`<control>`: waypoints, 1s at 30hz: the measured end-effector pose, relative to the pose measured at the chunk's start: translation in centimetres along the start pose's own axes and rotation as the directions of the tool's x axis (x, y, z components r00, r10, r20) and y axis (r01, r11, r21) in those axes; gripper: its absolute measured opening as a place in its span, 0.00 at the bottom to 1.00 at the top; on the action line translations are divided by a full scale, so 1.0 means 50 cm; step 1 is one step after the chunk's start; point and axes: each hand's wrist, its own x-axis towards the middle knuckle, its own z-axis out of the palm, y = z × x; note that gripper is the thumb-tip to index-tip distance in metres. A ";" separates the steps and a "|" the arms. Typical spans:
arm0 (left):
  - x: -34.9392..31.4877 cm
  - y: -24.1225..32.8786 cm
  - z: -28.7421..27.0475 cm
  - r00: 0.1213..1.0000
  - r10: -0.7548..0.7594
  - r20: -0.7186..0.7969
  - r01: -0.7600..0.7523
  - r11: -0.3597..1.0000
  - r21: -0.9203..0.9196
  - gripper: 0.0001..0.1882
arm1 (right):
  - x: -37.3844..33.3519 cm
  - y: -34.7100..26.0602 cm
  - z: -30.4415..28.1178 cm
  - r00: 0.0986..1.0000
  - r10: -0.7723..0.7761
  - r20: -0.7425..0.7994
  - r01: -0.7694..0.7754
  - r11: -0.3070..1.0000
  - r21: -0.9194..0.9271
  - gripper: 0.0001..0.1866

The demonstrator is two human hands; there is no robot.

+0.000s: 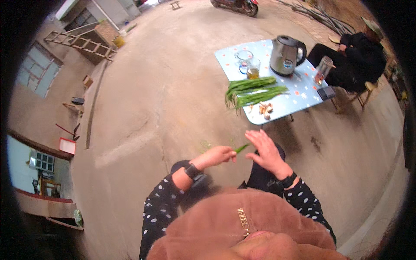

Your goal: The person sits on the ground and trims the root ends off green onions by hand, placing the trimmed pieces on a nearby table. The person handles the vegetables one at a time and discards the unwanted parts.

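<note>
My left hand [216,156] is closed, pinching a short green leaf [241,148] between thumb and fingers. The leaf's free end points up and right toward my right hand [265,148]. That hand is open, fingers stretched out and thumb apart, close beside the leaf tip and holding nothing. Beyond my hands, long green stalks [255,96] lie in two bunches on a light blue table [299,93] with a floral pattern. Some leaf ends droop over its left edge. At the table's near corner is a small pile of brown-and-white bulb-like pieces [265,111].
A steel kettle [284,56], a glass mug with amber liquid [253,69], a clear bottle [323,70] and a dark phone-like object [326,92] stand or lie on the table. A person in black [362,60] sits at its right. Thin green scraps [205,145] lie on the concrete floor.
</note>
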 end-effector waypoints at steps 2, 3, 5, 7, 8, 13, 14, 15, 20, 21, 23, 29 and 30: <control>0.009 0.021 -0.004 0.998 0.030 0.047 -0.033 0.997 0.065 0.18 | -0.010 -0.004 0.018 0.998 0.032 0.049 -0.033 0.999 0.024 0.33; 0.014 0.034 -0.011 0.994 -0.019 0.112 0.012 0.998 0.065 0.18 | -0.013 -0.002 0.022 0.993 0.063 0.098 -0.064 0.998 0.010 0.32; 0.015 0.059 -0.030 0.969 -0.095 0.227 0.086 0.995 0.050 0.18 | -0.023 0.006 0.018 0.947 0.208 0.245 -0.202 0.978 -0.049 0.30; 0.006 0.079 -0.051 0.956 -0.096 0.276 0.091 0.995 0.029 0.19 | -0.035 0.018 -0.003 0.929 0.248 0.274 -0.323 0.906 0.273 0.28; 0.000 0.086 -0.062 0.946 -0.090 0.312 0.089 0.996 0.018 0.19 | -0.044 0.023 -0.018 0.901 0.287 0.324 -0.406 0.821 0.401 0.27; 0.005 0.112 -0.087 0.928 -0.087 0.362 0.173 0.962 -0.211 0.19 | -0.072 0.091 -0.097 0.935 0.211 0.284 -0.310 0.103 0.945 0.27; 0.017 0.118 -0.084 0.928 -0.081 0.364 0.181 0.951 -0.250 0.18 | -0.069 0.098 -0.089 0.946 0.220 0.238 -0.251 0.034 0.967 0.28; 0.030 0.124 -0.079 0.920 -0.066 0.386 0.191 0.935 -0.297 0.18 | -0.067 0.105 -0.080 0.947 0.227 0.228 -0.233 -0.002 0.972 0.26; 0.138 0.153 -0.068 0.922 -0.098 0.375 0.165 0.975 -0.151 0.21 | -0.008 0.182 -0.030 0.921 0.385 0.062 -0.105 0.092 0.990 0.15; 0.159 0.156 -0.073 0.930 -0.081 0.358 0.128 0.986 -0.110 0.22 | 0.001 0.197 -0.020 0.896 0.443 0.018 -0.021 0.002 1.000 0.16; 0.215 0.158 -0.095 0.984 0.013 0.175 -0.041 0.987 0.155 0.23 | 0.042 0.246 0.008 0.829 0.559 0.010 0.167 -0.264 0.950 0.19; 0.448 0.174 -0.217 0.903 0.392 -0.176 -0.234 0.792 0.563 0.20 | 0.135 0.206 0.196 0.709 0.492 0.505 -0.021 -0.701 0.713 0.16; 0.476 0.175 -0.230 0.872 0.451 -0.192 -0.226 0.718 0.658 0.19 | 0.132 0.180 0.214 0.686 0.447 0.574 -0.103 -0.721 0.685 0.17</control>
